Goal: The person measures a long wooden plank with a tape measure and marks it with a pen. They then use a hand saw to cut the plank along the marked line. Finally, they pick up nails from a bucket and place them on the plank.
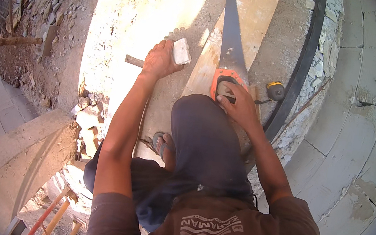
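Saw, upper centre, is gripped by right hand, fingers curled; white block, clamped in left hand, could be dropped by slackened fingers.

The left hand is holding a white block; the right hand is gripping a saw pointing far along a plank.

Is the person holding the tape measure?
No, the yellow-and-black tape measure lies on the ground, to the right of the saw.
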A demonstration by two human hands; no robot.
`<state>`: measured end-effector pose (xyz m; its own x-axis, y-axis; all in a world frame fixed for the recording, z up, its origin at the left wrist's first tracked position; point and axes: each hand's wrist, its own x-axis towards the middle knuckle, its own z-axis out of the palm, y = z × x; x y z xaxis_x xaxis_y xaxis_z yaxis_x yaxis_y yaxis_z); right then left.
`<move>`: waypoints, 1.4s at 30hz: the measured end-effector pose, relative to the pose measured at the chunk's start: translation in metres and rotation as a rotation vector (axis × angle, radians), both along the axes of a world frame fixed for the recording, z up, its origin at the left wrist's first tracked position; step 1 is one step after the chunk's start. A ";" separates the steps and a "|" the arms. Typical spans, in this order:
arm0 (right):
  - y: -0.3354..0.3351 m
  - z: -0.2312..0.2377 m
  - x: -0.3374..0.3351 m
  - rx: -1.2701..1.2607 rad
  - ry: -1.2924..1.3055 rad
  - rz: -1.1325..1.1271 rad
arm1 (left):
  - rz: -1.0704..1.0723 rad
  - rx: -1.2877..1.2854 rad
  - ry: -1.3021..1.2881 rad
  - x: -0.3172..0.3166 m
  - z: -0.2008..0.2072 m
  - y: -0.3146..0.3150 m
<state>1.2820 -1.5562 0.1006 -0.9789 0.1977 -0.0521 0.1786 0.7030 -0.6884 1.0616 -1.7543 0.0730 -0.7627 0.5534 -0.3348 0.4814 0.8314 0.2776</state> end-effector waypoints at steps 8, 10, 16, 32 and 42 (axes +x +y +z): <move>-0.003 0.086 -0.068 -0.091 0.064 -0.058 | -0.036 0.157 -0.039 0.041 0.128 0.048; -0.010 0.089 -0.065 -0.304 0.076 -0.015 | -0.059 0.137 -0.132 0.044 0.147 0.035; -0.003 0.079 -0.038 -0.858 0.133 0.233 | -0.266 0.371 -0.705 0.041 0.141 0.003; 0.047 0.030 -0.008 -0.869 0.113 -0.387 | -0.131 0.640 -0.615 0.015 0.135 0.004; 0.044 -0.065 0.078 -0.474 -0.262 -0.401 | 0.513 0.990 -0.516 -0.005 0.126 0.004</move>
